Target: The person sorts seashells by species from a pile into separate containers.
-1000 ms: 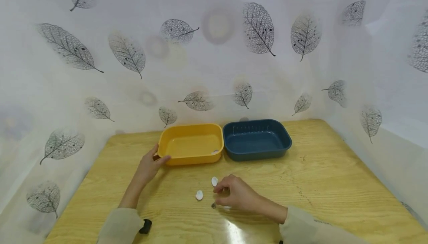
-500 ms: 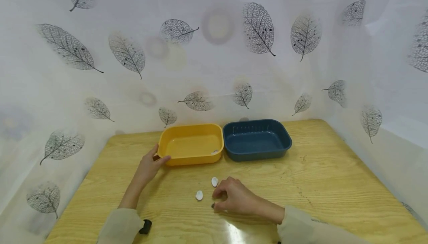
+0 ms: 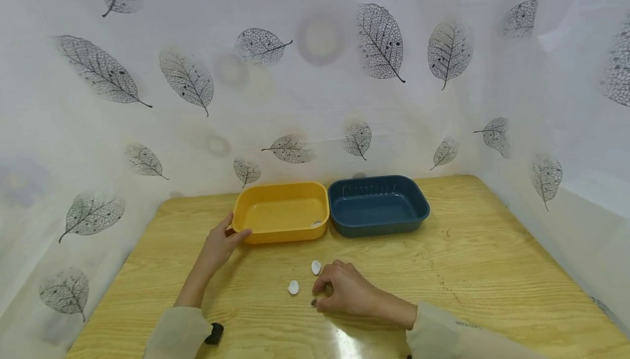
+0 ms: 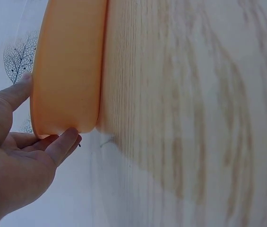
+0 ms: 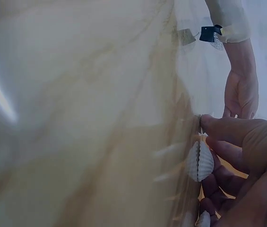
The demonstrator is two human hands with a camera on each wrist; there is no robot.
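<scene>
A wood-grain table (image 3: 467, 271), unchanged from a second ago, bears two trays side by side along its far edge. The yellow tray (image 3: 295, 235), with a pale bit (image 3: 316, 223) in its near right corner, and the blue tray (image 3: 379, 230) at its right are where they were. The left hand (image 3: 220, 245) stays clamped on the yellow tray's left end; the left wrist view adds its underside, with fingers bent against the tray's end and the thumb at the rim. The right hand (image 3: 351, 292) has slid slightly left, its fingers bent and its thumb and forefinger apart; whether it grips anything cannot be told. A white sliver seen below that hand a second ago is now hidden from the head camera. Two white shells, one beyond the fingers (image 3: 316, 267) and one to the left, lie unmoved on the table. Only the right wrist view shows the ribs of a white shell (image 5: 206, 160) close by the fingers; which shell this is cannot be told. Smallest is a dark bit (image 3: 314, 302) on the table, now right at the thumb's tip.
</scene>
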